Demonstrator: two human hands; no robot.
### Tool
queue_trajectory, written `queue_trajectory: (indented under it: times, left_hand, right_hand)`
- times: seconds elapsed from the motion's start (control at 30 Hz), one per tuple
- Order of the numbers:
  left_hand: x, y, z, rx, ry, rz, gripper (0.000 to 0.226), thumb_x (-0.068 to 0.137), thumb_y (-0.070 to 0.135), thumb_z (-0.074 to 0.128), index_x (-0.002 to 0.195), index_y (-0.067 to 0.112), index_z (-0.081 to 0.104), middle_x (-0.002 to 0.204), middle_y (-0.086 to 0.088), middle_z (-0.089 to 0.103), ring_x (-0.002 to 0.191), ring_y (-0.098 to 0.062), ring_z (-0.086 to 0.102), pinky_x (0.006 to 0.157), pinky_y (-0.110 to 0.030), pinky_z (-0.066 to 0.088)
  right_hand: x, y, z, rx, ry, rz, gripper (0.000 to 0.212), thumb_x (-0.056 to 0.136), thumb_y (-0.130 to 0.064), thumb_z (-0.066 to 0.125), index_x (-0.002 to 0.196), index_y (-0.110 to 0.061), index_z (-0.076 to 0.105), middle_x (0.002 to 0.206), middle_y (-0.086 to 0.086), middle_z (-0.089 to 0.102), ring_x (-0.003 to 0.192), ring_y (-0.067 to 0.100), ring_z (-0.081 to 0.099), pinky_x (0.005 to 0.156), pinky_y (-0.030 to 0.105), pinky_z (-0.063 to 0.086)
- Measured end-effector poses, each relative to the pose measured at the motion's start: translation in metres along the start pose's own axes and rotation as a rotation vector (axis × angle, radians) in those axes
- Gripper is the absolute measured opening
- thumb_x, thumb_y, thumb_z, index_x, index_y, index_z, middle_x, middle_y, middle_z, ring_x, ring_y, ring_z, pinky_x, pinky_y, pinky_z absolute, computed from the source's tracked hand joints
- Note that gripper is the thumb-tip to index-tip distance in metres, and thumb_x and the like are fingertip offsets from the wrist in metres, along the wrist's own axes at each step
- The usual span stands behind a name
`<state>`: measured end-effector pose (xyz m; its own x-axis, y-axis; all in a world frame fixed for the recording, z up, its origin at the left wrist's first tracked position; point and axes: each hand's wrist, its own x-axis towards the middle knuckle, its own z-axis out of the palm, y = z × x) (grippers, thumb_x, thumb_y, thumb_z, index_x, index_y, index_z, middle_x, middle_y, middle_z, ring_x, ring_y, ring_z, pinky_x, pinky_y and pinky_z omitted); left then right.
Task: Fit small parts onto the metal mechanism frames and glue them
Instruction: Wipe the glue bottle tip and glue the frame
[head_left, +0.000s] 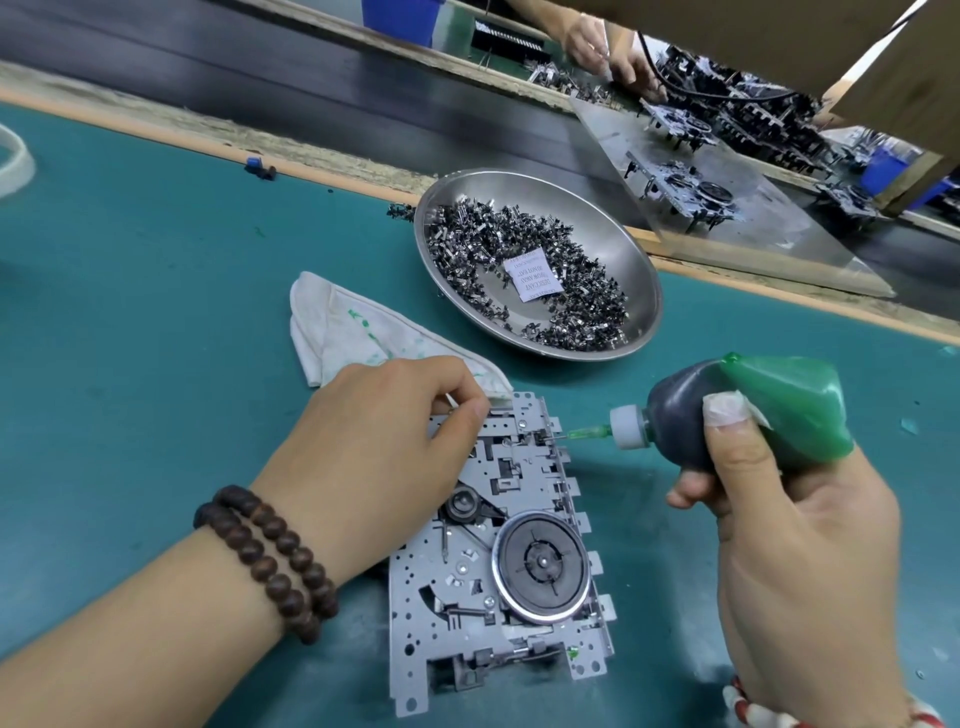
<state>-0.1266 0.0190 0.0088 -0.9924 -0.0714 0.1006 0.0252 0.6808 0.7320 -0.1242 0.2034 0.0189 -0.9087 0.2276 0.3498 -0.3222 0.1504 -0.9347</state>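
On the green tabletop (156, 291), just in front of the person, a metal frame (498, 551) lies flat with its large round wheel (540, 566) facing up. The left hand (384, 452) rests on the frame's far left corner, its fingers curled together and pinching at that edge; what sits between the fingertips, if anything, is too small to tell. The right hand (789, 551) has its grip wrapped tight around a soft glue bottle (748, 415) full of green glue, thumb pressing its side, and the bottle's thin green nozzle (589, 432) points at a small pin on the frame's far right edge, touching it or nearly so.

Gluing appears to be the step in hand: the part at that spot looks seated, and the nozzle is lined up to put a drop on it. A green dab (573, 653) near the frame's near right corner suggests another spot is already done. The next move calls for a gentle squeeze with the nozzle held steady, while the left hand keeps the frame from sliding.

Beyond the frame, a metal bowl (639, 270) holds a heap of small parts (519, 249), and a glue-stained rag (353, 327) lies beside it.
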Motion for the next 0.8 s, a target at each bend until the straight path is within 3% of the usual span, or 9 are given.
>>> queue_trajectory:
  times: [0.37,0.8]
  left_hand:
    - [-0.0001,-0.0003,-0.0002,0.004,0.007,0.007,0.021,0.087,0.042,0.043,0.076,0.031,0.057,0.067,0.016,0.058,0.059,-0.002,0.043,0.051,-0.011,0.028]
    - [0.0001,-0.0014,0.0013,0.001,-0.002,0.002,0.02,0.085,0.043,0.044,0.075,0.033,0.058,0.067,0.017,0.059,0.057,0.002,0.047,0.053,-0.01,0.034]
  right_hand:
    - [-0.0005,-0.0008,-0.0012,0.003,-0.017,-0.016,0.01,0.078,-0.029,0.057,0.083,-0.021,0.06,0.063,-0.014,0.066,0.043,0.003,0.049,0.047,0.014,0.046]
    - [0.0025,-0.0016,-0.004,0.071,-0.003,0.063,0.013,0.07,-0.041,0.066,0.074,-0.03,0.071,0.064,-0.011,0.064,0.044,0.003,0.048,0.046,0.014,0.045]
